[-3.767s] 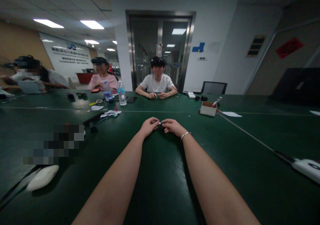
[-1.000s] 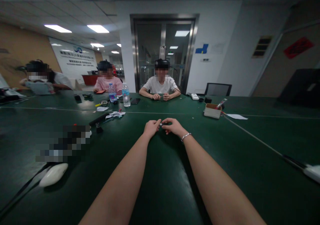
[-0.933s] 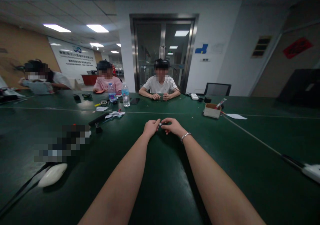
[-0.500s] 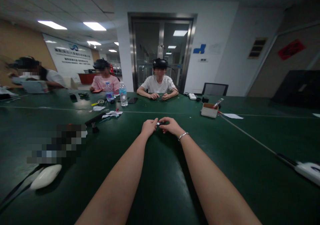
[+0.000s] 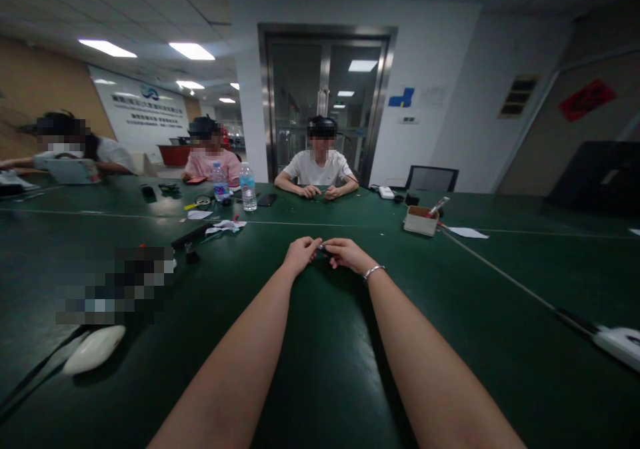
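Both my arms reach forward over the dark green table (image 5: 325,369). My left hand (image 5: 301,256) is closed, its thumb and fingers pinching one end of a small black-and-silver object (image 5: 324,249). From the other side my right hand (image 5: 350,256), with a silver bangle (image 5: 373,272) on the wrist, has its thumb and forefinger closed on the same piece. Fingers cover most of it, and its exact kind is too small to make out. The fingertips of both hands nearly meet.
A small box (image 5: 421,221) with a pen-like item stands ahead right, beside a power strip (image 5: 620,346) and its cable. To the left lie a white rounded device (image 5: 95,350) and crumpled paper (image 5: 226,225). Water bottles (image 5: 248,188) stand near people seated opposite.
My right thumb and forefinger have shifted along the small object, and less of its black and silver surface shows. The right wrist has moved slightly right.
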Demonstrator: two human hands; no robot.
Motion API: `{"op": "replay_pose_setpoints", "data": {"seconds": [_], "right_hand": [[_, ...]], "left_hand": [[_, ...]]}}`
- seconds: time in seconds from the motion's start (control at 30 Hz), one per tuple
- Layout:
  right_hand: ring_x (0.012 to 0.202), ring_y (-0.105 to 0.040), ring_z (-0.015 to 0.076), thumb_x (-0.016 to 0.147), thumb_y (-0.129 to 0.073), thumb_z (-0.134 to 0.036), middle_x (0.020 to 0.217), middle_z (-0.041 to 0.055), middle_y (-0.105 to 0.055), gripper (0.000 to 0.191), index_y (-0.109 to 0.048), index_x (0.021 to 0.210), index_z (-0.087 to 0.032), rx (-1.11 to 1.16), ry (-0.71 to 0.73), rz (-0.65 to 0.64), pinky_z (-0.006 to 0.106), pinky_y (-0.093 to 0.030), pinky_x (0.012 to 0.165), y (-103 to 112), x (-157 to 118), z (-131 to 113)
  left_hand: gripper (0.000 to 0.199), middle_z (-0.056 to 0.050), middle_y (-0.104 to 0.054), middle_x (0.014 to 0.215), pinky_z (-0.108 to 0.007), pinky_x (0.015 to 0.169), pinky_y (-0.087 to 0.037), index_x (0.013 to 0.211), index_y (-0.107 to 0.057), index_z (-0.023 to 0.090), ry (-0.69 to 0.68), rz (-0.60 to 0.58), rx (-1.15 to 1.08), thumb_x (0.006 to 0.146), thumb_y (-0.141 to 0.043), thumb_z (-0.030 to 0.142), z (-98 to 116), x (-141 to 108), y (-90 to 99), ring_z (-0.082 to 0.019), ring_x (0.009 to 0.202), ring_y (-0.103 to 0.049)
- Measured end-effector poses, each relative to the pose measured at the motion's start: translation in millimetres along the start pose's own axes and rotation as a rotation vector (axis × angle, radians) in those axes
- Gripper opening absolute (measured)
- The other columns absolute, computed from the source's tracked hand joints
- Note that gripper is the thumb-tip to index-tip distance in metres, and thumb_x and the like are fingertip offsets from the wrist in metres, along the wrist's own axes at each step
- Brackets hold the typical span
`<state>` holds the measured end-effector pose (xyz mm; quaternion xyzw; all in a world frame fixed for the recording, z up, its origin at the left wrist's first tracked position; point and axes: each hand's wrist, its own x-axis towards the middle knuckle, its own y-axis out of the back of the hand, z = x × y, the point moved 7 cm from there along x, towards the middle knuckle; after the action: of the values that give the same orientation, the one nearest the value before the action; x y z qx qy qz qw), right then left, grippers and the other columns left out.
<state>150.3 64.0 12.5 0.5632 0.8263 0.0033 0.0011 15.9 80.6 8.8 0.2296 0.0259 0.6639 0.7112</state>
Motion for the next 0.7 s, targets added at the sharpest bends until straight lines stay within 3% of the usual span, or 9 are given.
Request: {"op": "replay_pose_setpoints", "data": {"seconds": [0.2, 0.33, 0.53, 0.7], "right_hand": [[0.039, -0.050, 0.0063, 0.087, -0.053, -0.016, 0.058, 0.0030, -0.061, 0.011, -0.061, 0.083, -0.010, 0.070, -0.061, 0.005, 0.015, -0.041, 0.035, 3, -1, 7], [0.040, -0.050, 0.0064, 0.087, -0.052, -0.015, 0.059, 0.0040, -0.062, 0.012, -0.060, 0.081, -0.010, 0.090, -0.062, 0.019, 0.015, -0.040, 0.036, 6, -1, 9], [0.042, -0.050, 0.0065, 0.087, -0.053, -0.017, 0.060, 0.0037, -0.062, 0.010, -0.060, 0.084, -0.011, 0.097, -0.057, 0.008, 0.015, -0.041, 0.037, 5, -3, 8], [0.042, -0.051, 0.0067, 0.087, -0.052, -0.017, 0.060, 0.0031, -0.062, 0.010, -0.060, 0.086, -0.012, 0.076, -0.048, -0.006, 0.015, -0.042, 0.037, 4, -2, 8]], "left_hand": [[0.026, -0.003, -0.063, 0.077, -0.020, 0.052, -0.043, 0.085, -0.062, 0.016, -0.078, -0.065, -0.146, 0.071, -0.064, 0.037, 11, -6, -4.7, -0.011, 0.065, -0.056], [0.024, -0.006, -0.066, 0.083, -0.021, 0.056, -0.044, 0.085, -0.063, 0.014, -0.111, -0.110, -0.188, 0.069, -0.068, 0.030, 17, -8, -5.4, -0.014, 0.074, -0.060], [0.039, -0.010, -0.064, 0.106, -0.022, 0.060, -0.047, 0.104, -0.062, 0.017, -0.054, -0.069, -0.228, 0.071, -0.067, 0.036, 11, -5, -3.9, -0.015, 0.085, -0.061], [0.037, -0.007, -0.065, 0.081, -0.021, 0.053, -0.044, 0.099, -0.061, 0.014, 0.011, -0.009, -0.179, 0.074, -0.064, 0.041, 2, -3, -2.0, -0.010, 0.061, -0.057]]}}
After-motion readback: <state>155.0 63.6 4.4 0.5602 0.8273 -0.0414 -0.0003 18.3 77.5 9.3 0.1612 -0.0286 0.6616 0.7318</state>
